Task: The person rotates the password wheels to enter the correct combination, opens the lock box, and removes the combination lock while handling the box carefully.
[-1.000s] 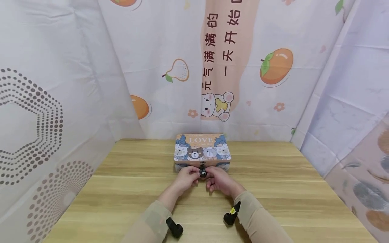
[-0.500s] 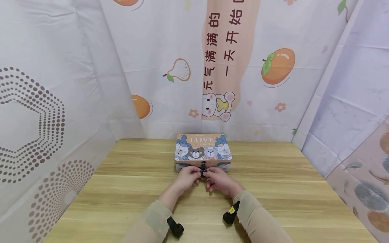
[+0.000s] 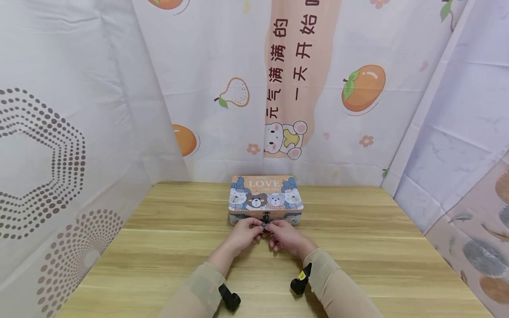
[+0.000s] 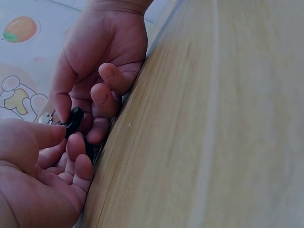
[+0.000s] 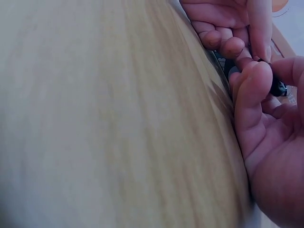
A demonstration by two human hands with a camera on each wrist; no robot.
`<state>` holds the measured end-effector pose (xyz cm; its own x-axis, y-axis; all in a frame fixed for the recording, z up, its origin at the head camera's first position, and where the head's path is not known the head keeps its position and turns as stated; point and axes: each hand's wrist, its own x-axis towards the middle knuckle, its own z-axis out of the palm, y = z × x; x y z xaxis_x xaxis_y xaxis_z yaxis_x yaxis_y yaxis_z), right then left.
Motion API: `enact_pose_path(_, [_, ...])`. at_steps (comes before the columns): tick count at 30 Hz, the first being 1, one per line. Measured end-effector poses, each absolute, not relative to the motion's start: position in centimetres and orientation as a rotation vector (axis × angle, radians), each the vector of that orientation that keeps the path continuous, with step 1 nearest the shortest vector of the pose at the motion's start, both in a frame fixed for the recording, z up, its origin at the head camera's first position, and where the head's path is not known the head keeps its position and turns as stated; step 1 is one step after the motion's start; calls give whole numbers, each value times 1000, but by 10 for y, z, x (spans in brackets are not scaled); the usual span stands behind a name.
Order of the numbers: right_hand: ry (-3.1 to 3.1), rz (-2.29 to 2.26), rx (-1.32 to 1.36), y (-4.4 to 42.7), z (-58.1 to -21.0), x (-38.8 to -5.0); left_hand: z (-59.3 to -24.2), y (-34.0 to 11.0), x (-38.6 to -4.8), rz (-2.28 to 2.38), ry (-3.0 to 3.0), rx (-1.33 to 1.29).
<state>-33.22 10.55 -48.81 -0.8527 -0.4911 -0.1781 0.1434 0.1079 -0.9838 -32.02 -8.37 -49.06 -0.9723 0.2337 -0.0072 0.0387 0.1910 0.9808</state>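
Observation:
A closed rectangular tin box (image 3: pixel 265 191) printed with bears and the word LOVE stands at the back of the table. At its front clasp (image 3: pixel 266 215) is a small black padlock (image 4: pixel 73 121), mostly covered by fingers. My left hand (image 3: pixel 243 234) pinches the padlock from the left between thumb and fingertips. From the right, my right hand (image 3: pixel 289 236) pinches it too, its other fingers curled below. In the right wrist view, the padlock's dark end (image 5: pixel 279 88) shows between the fingers of both hands.
The wooden tabletop (image 3: pixel 358 247) stretches around the box and under both forearms. A fruit-printed curtain (image 3: pixel 207 141) hangs right behind the table, and more cloth hangs at both sides. Small black cameras (image 3: pixel 229 298) are strapped to the sleeves.
The right thumb and fingers have shifted slightly over the padlock, and less of its black front shows now. The left hand and the box stay almost still.

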Motion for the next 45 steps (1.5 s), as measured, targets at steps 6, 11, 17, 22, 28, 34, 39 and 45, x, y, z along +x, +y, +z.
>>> enact_pose_path(6, [1940,-1787,-331,105,-488,-331,-492,-84,-320,1879,2316,268])
enact_pose_path(11, [1945,-1788,-338,104,-487,-332,-491,-83,-321,1882,2311,258])
enact_pose_path(17, [1946,-1779,-341,104,-486,-331,-492,-83,-320,1896,2301,260])
enact_pose_path(22, [1926,-1783,-326,104,-487,-332,-491,-83,-320,1886,2310,263])
enact_pose_path(28, [1907,-1809,-320,107,-488,-332,-490,-84,-319,1897,2297,261])
enact_pose_path(34, [1882,-1821,-279,108,-488,-333,-489,-84,-319,1897,2302,239])
enact_pose_path(39, [1854,-1843,-254,110,-488,-333,-488,-85,-319,1898,2294,226])
enact_pose_path(45, [1822,-1875,-242,112,-489,-333,-487,-84,-319,1887,2291,227])
